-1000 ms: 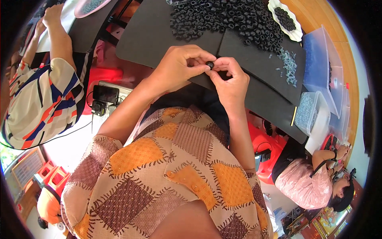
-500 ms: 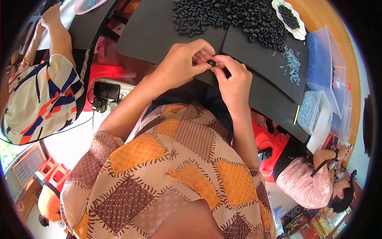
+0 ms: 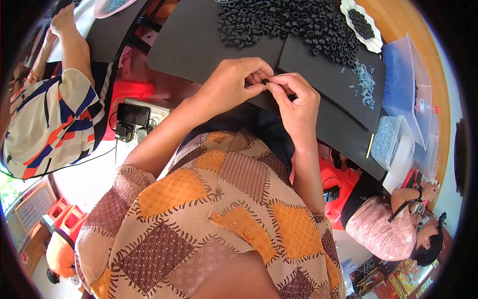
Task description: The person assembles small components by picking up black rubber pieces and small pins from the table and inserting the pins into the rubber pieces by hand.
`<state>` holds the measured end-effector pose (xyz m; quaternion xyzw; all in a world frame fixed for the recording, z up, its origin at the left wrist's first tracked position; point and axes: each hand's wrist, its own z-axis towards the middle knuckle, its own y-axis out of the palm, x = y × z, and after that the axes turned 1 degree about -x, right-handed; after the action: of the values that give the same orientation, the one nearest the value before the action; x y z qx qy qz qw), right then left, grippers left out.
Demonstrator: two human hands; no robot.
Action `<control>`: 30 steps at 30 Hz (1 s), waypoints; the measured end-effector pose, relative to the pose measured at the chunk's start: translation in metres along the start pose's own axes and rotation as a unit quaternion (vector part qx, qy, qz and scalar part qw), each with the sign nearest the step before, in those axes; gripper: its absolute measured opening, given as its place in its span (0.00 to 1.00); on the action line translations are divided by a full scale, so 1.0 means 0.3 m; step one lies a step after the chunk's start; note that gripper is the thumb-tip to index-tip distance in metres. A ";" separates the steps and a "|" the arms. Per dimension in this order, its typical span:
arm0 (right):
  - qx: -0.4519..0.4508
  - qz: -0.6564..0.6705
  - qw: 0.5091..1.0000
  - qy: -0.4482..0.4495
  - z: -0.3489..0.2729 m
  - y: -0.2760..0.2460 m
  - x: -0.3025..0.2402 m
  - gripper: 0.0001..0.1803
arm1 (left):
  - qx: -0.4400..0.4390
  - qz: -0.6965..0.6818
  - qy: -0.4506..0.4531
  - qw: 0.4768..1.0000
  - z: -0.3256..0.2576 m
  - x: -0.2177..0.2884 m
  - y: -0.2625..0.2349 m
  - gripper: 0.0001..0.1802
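Observation:
Above the near edge of the dark table [image 3: 194, 40], my two hands meet at the fingertips. Between them is a small round black part [image 3: 265, 81], mostly covered by the fingers. My left hand [image 3: 224, 87] pinches it from the left with thumb and forefinger, and my right hand [image 3: 300, 107] pinches it from the right. Beyond the hands lies a wide heap of small black ring-like parts [image 3: 303, 22]. To its right, tiny pale-blue coiled springs [image 3: 366, 87] are scattered on a flat black board [image 3: 328, 74].
A white scalloped dish [image 3: 375, 42] holds more black parts. At the right stand a clear bin [image 3: 406, 89] and a smaller tub [image 3: 401, 144] of springs. A yellow stick [image 3: 370, 145] lies near the table edge. Co-workers sit left and right; a phone [image 3: 133, 114] rests at left.
Both hands have shifted slightly nearer to me, with the right a little to the right. The black part now shows less between the fingertips.

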<state>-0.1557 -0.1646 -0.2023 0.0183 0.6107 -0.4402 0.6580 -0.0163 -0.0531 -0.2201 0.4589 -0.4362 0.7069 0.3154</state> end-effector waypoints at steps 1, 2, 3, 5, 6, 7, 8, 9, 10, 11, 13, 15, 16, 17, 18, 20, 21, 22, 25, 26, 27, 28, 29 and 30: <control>0.001 0.004 1.000 -0.002 0.001 0.001 0.005 0.05 | 0.000 0.000 0.001 1.000 -0.001 0.001 0.000 0.12; 0.001 0.004 1.000 -0.003 0.001 0.001 0.006 0.05 | 0.008 0.024 0.015 1.000 -0.003 0.001 0.001 0.11; 0.002 0.012 1.000 -0.001 0.001 0.000 0.005 0.05 | 0.016 0.047 0.029 0.998 -0.003 -0.001 0.003 0.11; 0.002 0.021 1.000 0.000 0.000 0.001 0.002 0.05 | 0.031 0.092 0.070 0.993 -0.003 -0.028 0.011 0.11; 0.001 0.030 1.000 0.005 0.000 0.002 0.000 0.05 | 0.046 0.136 0.111 0.983 -0.001 -0.036 0.012 0.11; 0.000 0.038 0.999 0.011 0.000 0.001 0.002 0.06 | 0.045 0.136 0.111 0.983 0.001 -0.036 0.013 0.11; 0.001 0.037 0.999 0.011 0.005 -0.001 0.009 0.06 | 0.043 0.134 0.095 0.985 0.000 -0.033 0.015 0.10; 0.030 0.051 0.998 -0.019 0.012 -0.005 0.018 0.06 | 0.040 0.132 0.079 0.987 0.000 -0.031 0.017 0.10; 0.058 0.065 0.995 -0.049 0.021 -0.006 0.017 0.06 | 0.042 0.133 0.078 0.987 0.000 -0.029 0.016 0.10; 0.065 0.194 0.978 -0.026 0.027 -0.018 0.005 0.05 | 0.043 0.127 0.075 0.988 -0.001 -0.027 0.016 0.10; 0.037 0.392 0.919 -0.009 0.046 -0.038 -0.023 0.07 | 0.043 0.119 0.073 0.989 0.002 -0.024 0.015 0.09; -0.024 0.475 0.880 -0.012 0.053 -0.024 -0.041 0.13 | 0.043 0.120 0.080 0.989 0.004 -0.024 0.014 0.09; -0.044 0.451 0.891 -0.004 0.058 -0.007 -0.039 0.16 | 0.043 0.119 0.084 0.988 0.006 -0.024 0.016 0.09; -0.085 0.513 0.854 0.033 0.084 0.008 -0.033 0.19 | 0.038 0.121 0.080 0.989 0.006 -0.023 0.018 0.09; -0.083 0.510 0.855 0.031 0.086 -0.011 -0.044 0.19 | 0.033 0.122 0.077 0.989 0.011 -0.023 0.020 0.09; -0.088 0.541 0.828 -0.118 0.111 -0.047 -0.141 0.21 | 0.046 0.109 0.068 0.991 0.002 -0.037 0.010 0.09; -0.101 0.553 0.813 -0.149 0.118 -0.057 -0.186 0.22 | 0.051 0.092 0.066 0.992 -0.011 -0.038 0.007 0.09; -0.100 0.551 0.815 -0.150 0.107 -0.033 -0.150 0.22 | 0.050 0.090 0.067 0.992 -0.011 -0.035 0.009 0.09; -0.091 0.246 0.963 -0.057 0.079 0.033 -0.022 0.21 | 0.058 0.123 0.080 0.987 0.007 -0.033 0.021 0.09; -0.091 0.245 0.964 -0.056 0.077 0.037 -0.017 0.21 | 0.057 0.129 0.085 0.986 0.009 -0.029 0.023 0.09; -0.086 0.284 0.954 -0.042 0.077 0.041 -0.010 0.21 | 0.055 0.135 0.090 0.985 0.010 -0.026 0.024 0.10; -0.084 0.324 0.942 -0.029 0.084 0.048 -0.009 0.20 | 0.056 0.136 0.088 0.985 0.007 -0.029 0.021 0.10; -0.093 0.349 0.932 -0.021 0.083 0.035 -0.016 0.20 | 0.058 0.133 0.085 0.986 0.002 -0.031 0.017 0.10; -0.094 0.350 0.932 -0.021 0.068 0.012 -0.035 0.20 | 0.059 0.130 0.082 0.986 -0.001 -0.034 0.014 0.09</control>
<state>-0.1359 -0.1680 -0.1904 0.1597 0.5903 -0.1223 0.7817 -0.0162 -0.0551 -0.2308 0.3568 -0.4221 0.8016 0.2281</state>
